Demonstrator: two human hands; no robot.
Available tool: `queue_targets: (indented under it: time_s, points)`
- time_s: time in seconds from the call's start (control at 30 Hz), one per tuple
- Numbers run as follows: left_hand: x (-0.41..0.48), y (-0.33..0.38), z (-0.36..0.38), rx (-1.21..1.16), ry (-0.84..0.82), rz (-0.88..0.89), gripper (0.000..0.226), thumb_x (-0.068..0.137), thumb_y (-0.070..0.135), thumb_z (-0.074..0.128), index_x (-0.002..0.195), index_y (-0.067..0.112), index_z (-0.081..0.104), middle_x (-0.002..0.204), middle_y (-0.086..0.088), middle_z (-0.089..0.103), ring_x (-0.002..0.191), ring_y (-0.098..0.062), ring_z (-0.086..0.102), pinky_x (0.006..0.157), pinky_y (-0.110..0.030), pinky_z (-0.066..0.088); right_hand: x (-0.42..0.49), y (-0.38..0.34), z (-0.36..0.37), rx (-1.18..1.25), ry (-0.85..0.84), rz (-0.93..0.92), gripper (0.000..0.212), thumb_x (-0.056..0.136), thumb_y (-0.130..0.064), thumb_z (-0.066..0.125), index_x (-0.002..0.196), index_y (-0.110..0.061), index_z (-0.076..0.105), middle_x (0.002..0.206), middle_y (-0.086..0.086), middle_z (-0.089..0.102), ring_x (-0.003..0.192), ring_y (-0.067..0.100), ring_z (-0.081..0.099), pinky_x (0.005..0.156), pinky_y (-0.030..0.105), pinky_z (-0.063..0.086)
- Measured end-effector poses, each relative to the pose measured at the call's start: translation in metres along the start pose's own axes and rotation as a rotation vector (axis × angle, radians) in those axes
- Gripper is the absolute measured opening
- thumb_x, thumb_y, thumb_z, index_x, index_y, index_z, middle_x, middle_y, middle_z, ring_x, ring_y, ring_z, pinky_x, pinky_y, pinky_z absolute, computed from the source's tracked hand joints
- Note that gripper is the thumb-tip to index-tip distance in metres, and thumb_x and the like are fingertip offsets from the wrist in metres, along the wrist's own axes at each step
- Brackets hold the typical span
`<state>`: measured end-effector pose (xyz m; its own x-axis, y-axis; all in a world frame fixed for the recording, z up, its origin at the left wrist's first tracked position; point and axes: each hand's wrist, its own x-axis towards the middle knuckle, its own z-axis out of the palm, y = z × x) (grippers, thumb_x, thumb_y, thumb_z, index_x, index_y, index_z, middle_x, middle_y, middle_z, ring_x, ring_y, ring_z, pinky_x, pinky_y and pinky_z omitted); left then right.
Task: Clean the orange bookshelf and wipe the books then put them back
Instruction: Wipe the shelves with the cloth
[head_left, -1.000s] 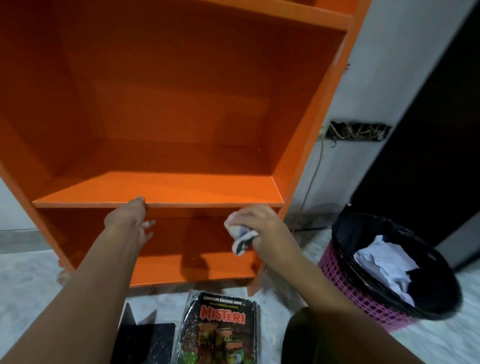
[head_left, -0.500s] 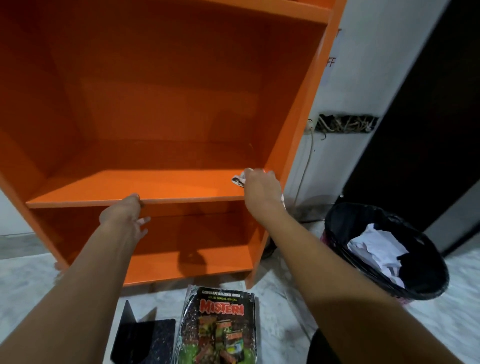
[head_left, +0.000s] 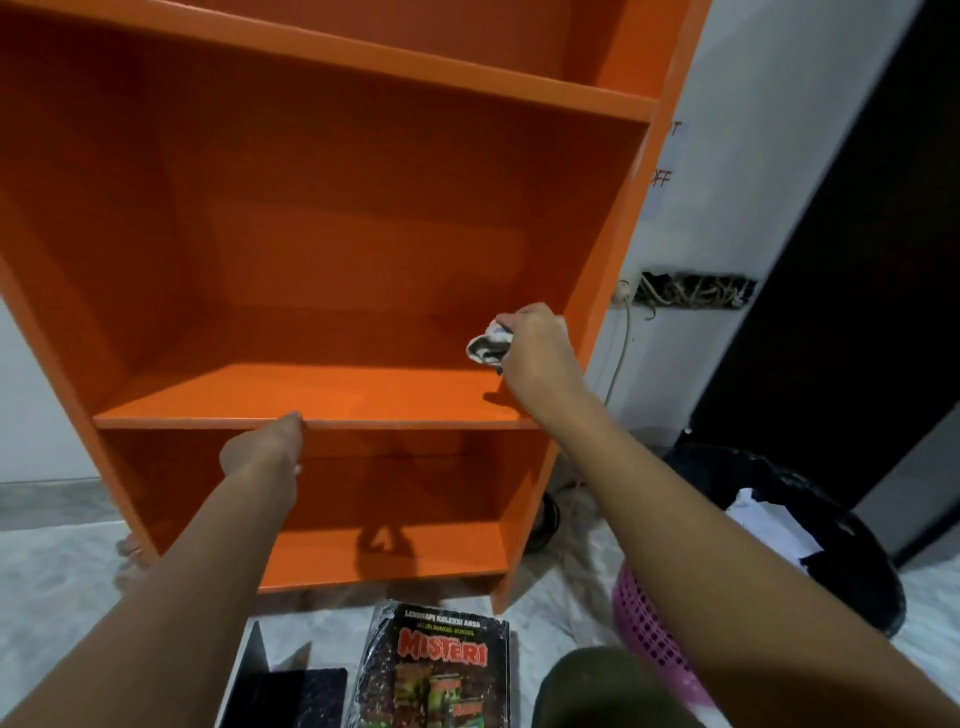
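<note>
Orange bookshelf (head_left: 311, 234) stands bare, left hand (head_left: 262, 452) gripping its board, likely to steady it, right hand (head_left: 535, 353) bunching a cloth (head_left: 488, 345) at the side wall, 1 book (head_left: 441, 670) floored below both wrists.

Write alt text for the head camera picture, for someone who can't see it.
A person's right hand holds a crumpled cloth at the right end of the middle shelf of an orange bookshelf, while the left hand grips that shelf's front edge. A book titled Misteri lies on the floor below, with a black-lined pink bin to the right.
</note>
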<state>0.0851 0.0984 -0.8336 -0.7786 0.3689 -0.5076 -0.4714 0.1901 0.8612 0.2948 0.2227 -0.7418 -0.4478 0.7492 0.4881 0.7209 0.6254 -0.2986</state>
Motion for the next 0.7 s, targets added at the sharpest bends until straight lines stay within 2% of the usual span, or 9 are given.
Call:
queue_targets:
  time_s: [0.1, 0.23, 0.27, 0.33, 0.4, 0.53, 0.6, 0.7]
  points:
    - [-0.004, -0.001, -0.005, 0.086, 0.131, 0.118, 0.069, 0.088, 0.034, 0.071, 0.14, -0.001, 0.041, 0.135, -0.019, 0.053, 0.12, -0.039, 0.053, 0.096, -0.046, 0.044, 0.026, -0.001, 0.024, -0.23, -0.118, -0.005, 0.032, 0.09, 0.004, 0.055, 0.12, -0.007, 0.061, 0.121, 0.014, 0.051, 0.111, 0.029, 0.046, 0.091, 0.04, 0.049]
    - [-0.004, 0.009, -0.017, 0.138, 0.263, 0.182, 0.085, 0.085, 0.031, 0.075, 0.146, 0.001, 0.025, 0.14, -0.021, 0.046, 0.124, -0.041, 0.049, 0.098, -0.047, 0.042, 0.055, 0.006, 0.055, -0.386, -0.29, -0.02, 0.019, 0.094, -0.002, 0.052, 0.109, -0.005, 0.064, 0.114, 0.016, 0.063, 0.103, 0.033, 0.06, 0.081, 0.04, 0.049]
    - [-0.001, 0.012, -0.019, 0.145, 0.297, 0.193, 0.085, 0.084, 0.032, 0.076, 0.145, 0.002, 0.025, 0.141, -0.021, 0.045, 0.124, -0.042, 0.048, 0.099, -0.048, 0.041, 0.063, 0.014, 0.063, -0.411, -0.287, -0.014, 0.021, 0.096, -0.005, 0.049, 0.11, -0.006, 0.064, 0.116, 0.016, 0.064, 0.106, 0.033, 0.061, 0.083, 0.04, 0.049]
    - [0.005, 0.014, -0.025, 0.174, 0.368, 0.233, 0.088, 0.082, 0.035, 0.076, 0.146, 0.005, 0.024, 0.146, -0.021, 0.039, 0.129, -0.043, 0.043, 0.105, -0.051, 0.038, 0.078, 0.03, 0.081, -0.448, -0.266, 0.006, 0.028, 0.1, -0.01, 0.041, 0.122, -0.006, 0.058, 0.13, 0.018, 0.055, 0.12, 0.035, 0.052, 0.097, 0.042, 0.044]
    - [0.015, 0.016, -0.031, 0.193, 0.456, 0.274, 0.093, 0.083, 0.037, 0.075, 0.15, 0.007, 0.018, 0.151, -0.02, 0.031, 0.136, -0.043, 0.034, 0.111, -0.054, 0.031, 0.095, 0.041, 0.101, -0.387, -0.267, 0.068, 0.033, 0.101, -0.014, 0.037, 0.128, -0.004, 0.055, 0.136, 0.02, 0.05, 0.125, 0.037, 0.046, 0.104, 0.044, 0.04]
    - [0.029, 0.031, -0.047, 0.191, 0.627, 0.352, 0.087, 0.089, 0.031, 0.066, 0.154, 0.008, 0.012, 0.156, -0.018, 0.023, 0.141, -0.042, 0.025, 0.112, -0.054, 0.027, 0.132, 0.048, 0.137, -0.17, -0.24, 0.126, 0.031, 0.1, -0.021, 0.044, 0.117, -0.006, 0.065, 0.126, 0.02, 0.06, 0.115, 0.038, 0.056, 0.094, 0.042, 0.048]
    - [0.037, 0.037, -0.054, 0.214, 0.679, 0.425, 0.075, 0.093, 0.029, 0.06, 0.152, 0.009, 0.018, 0.154, -0.017, 0.029, 0.14, -0.041, 0.028, 0.111, -0.056, 0.029, 0.148, 0.042, 0.152, -0.087, -0.241, 0.116, 0.034, 0.1, -0.028, 0.046, 0.117, -0.006, 0.065, 0.124, 0.02, 0.061, 0.112, 0.037, 0.059, 0.092, 0.041, 0.049]
    - [0.05, 0.041, -0.063, 0.214, 0.721, 0.522, 0.054, 0.096, 0.031, 0.052, 0.143, 0.011, 0.035, 0.142, -0.015, 0.047, 0.13, -0.043, 0.043, 0.105, -0.06, 0.037, 0.165, 0.024, 0.183, 0.007, -0.258, 0.095, 0.038, 0.095, -0.036, 0.053, 0.116, -0.008, 0.067, 0.123, 0.02, 0.062, 0.108, 0.036, 0.062, 0.089, 0.037, 0.051]
